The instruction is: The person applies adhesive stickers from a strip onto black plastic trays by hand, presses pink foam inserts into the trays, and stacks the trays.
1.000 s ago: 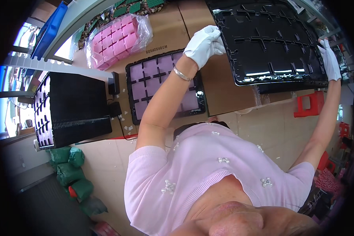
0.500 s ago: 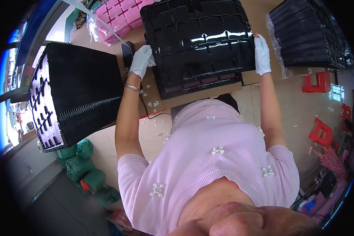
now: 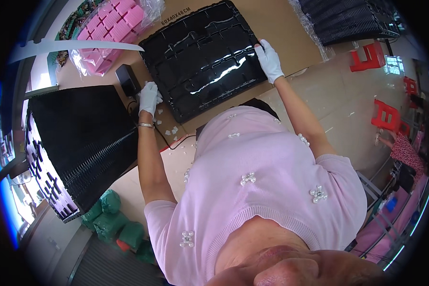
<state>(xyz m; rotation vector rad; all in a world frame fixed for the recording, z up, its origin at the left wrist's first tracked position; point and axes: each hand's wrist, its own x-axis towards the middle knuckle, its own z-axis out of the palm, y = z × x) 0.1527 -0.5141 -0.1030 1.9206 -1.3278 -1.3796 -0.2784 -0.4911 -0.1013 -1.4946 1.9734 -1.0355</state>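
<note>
A glossy black moulded plastic tray (image 3: 202, 62) lies on brown cardboard in front of me. My right hand (image 3: 270, 62), in a white glove, grips its right edge with the thumb on top. My left hand (image 3: 149, 97), also gloved, is closed beside the tray's left edge; whatever its fingers hold, if anything, is hidden. Just beyond the left hand stands a small black box-shaped device (image 3: 127, 80) with a cable. Small white scraps (image 3: 171, 130) are scattered near my left wrist.
At left stands a tall stack of black trays (image 3: 81, 138); another wrapped stack (image 3: 345, 21) is far right. Pink moulded trays (image 3: 112, 28) in clear plastic lie far left. A pale strip (image 3: 81, 45) juts toward the tray. Green bundles (image 3: 112, 221) and red stools (image 3: 385, 116) are on the floor.
The black tray now looks lower and flatter, its near-side openings no longer visible. Both hands remain at its sides. The whole view has shifted and turned slightly.
</note>
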